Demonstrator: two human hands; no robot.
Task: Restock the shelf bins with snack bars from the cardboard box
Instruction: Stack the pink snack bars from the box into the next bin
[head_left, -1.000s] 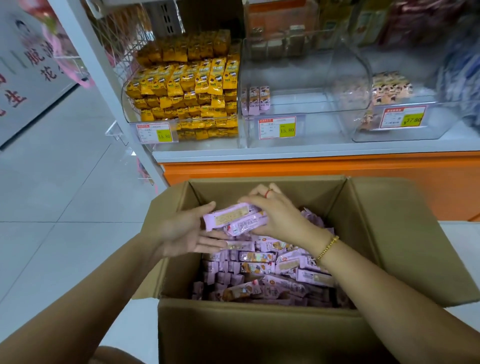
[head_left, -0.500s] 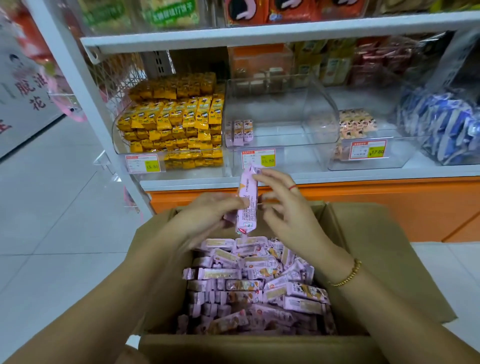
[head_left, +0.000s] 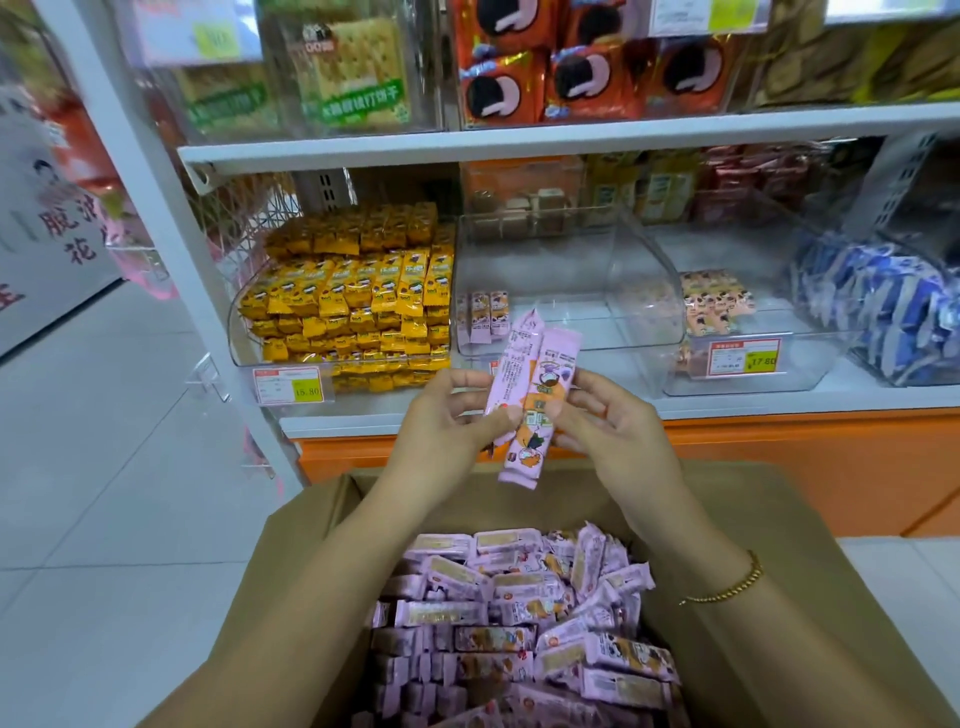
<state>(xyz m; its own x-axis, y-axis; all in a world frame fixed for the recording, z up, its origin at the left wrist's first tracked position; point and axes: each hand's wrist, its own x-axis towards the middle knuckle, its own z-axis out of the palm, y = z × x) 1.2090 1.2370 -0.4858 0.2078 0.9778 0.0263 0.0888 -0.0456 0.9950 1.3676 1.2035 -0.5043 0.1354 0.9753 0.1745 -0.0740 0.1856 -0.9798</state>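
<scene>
Left hand (head_left: 447, 418) and right hand (head_left: 615, 434) together pinch two pink bars (head_left: 535, 384) upright, three matching bars (head_left: 485, 317) in the clear bin (head_left: 597, 280), white shelf (head_left: 727, 402), tiled floor (head_left: 104, 467).

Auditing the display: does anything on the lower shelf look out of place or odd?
The middle clear plastic bin is nearly empty: only three pink-wrapped snack bars stand at its left wall, while the neighbouring bin of yellow packs is piled full.

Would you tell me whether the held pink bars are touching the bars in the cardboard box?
Apart. Head view: left hand and right hand pinch the held pink bars above the pile, bare cardboard box wall showing between.
</scene>
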